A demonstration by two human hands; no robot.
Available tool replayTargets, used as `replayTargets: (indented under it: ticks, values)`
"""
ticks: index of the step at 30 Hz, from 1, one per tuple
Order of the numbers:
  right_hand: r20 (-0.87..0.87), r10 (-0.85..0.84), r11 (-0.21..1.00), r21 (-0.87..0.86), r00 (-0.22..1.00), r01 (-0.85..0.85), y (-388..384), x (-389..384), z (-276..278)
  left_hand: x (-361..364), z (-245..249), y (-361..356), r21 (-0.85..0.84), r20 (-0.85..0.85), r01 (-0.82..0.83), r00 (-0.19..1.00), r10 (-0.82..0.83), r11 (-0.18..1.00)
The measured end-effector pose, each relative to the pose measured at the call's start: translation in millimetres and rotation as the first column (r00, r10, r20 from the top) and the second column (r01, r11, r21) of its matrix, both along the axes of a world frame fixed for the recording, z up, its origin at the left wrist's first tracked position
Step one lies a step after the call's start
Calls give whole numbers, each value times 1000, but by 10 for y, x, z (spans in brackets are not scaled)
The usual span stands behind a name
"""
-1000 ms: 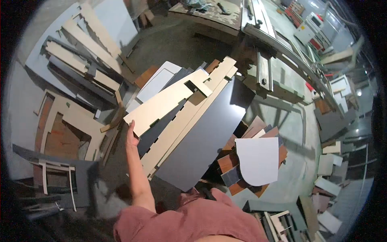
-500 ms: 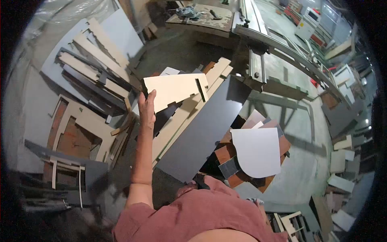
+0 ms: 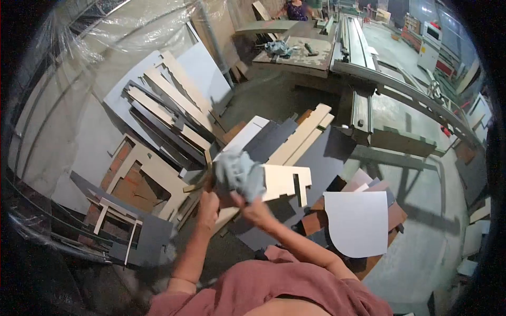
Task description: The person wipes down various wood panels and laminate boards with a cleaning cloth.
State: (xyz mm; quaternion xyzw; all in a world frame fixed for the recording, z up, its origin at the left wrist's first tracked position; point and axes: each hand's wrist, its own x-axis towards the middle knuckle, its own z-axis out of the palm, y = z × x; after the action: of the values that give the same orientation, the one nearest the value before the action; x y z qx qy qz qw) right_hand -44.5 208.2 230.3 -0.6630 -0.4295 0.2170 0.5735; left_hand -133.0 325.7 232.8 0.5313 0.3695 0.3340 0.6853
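A cream board (image 3: 284, 180) with a dark slot and notch at its right end is tilted in front of me. My left hand (image 3: 209, 206) grips its near left end, fingers mostly hidden. My right hand (image 3: 254, 209) is closed on a crumpled grey-blue cloth (image 3: 238, 175), which lies against the board's left part and hides it. The cloth is blurred by motion. Beneath are a dark grey panel (image 3: 337, 147) and long cream strips (image 3: 301, 136).
On the right, a white panel with a rounded corner (image 3: 358, 221) lies on stacked offcuts. Boards lean at the left wall (image 3: 168, 102). A sliding-rail machine (image 3: 400, 87) stands ahead right; a worktable (image 3: 295, 55) and another person (image 3: 296, 10) are farther back.
My right hand has come into view with the grey-blue cloth, now over the cream board. The board has come lower and nearer me, and the view has shifted.
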Motion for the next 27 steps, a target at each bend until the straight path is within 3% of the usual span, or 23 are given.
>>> replayTargets:
  ticks: [2,3,4,6,7,8,10,12,14,15,16,18,19,20,22,23,25,27]
  values:
    - [72,-31,986,163,997,19,312,-270,-441,17,358,-325,-115,-207,-32,978,8,993]
    - [177,-114,953,296,978,58,350,-285,-556,-34,265,-342,-27,-217,-45,975,38,999]
    - [185,-107,950,309,977,45,363,-241,-619,-169,-258,-92,-2,-80,107,991,-107,994]
    - [37,-28,969,245,999,18,301,-100,-781,-221,-476,-118,33,-208,54,977,-45,998]
    - [109,-153,956,268,982,119,269,-14,-911,-222,-445,-177,-27,-214,79,973,-83,996]
    - [176,-278,929,300,944,217,233,108,-1058,-244,-630,-132,61,-263,61,964,-43,996]
    - [166,-367,901,308,915,306,147,466,-1345,-172,-427,-262,83,-174,48,984,-33,995]
    - [-112,-513,829,194,851,525,137,792,-1757,-128,-365,-282,127,-141,36,990,-18,991]
    - [-197,-569,804,69,798,591,168,1144,-2263,-96,-312,-317,159,-118,32,993,-13,987]
    - [-341,-555,831,-181,759,527,158,1256,-2302,-60,-284,-342,190,-95,32,995,-14,981]
    - [-340,-559,828,-183,756,529,185,1277,-2252,-19,-267,-362,221,-68,28,998,-14,975]
    - [-197,-448,879,83,872,470,246,1164,-1885,57,-250,-371,295,-121,44,993,-9,955]
    - [-152,-423,904,-5,893,427,237,994,-1543,74,-235,-368,367,-175,62,985,4,928]
    - [46,-338,941,9,940,338,305,899,-1653,62,-210,-377,360,-179,54,984,13,931]
    - [237,-374,916,247,897,316,310,739,-1302,91,-129,-387,285,-141,20,990,21,958]
    - [240,-372,917,246,897,315,302,785,-1209,98,-95,-386,295,-69,14,998,7,955]
    - [293,-191,939,333,937,87,283,870,-1052,60,76,-400,322,-87,39,996,-12,946]
    - [268,-159,927,371,950,50,241,778,-781,41,302,-437,425,-125,72,992,-21,902]
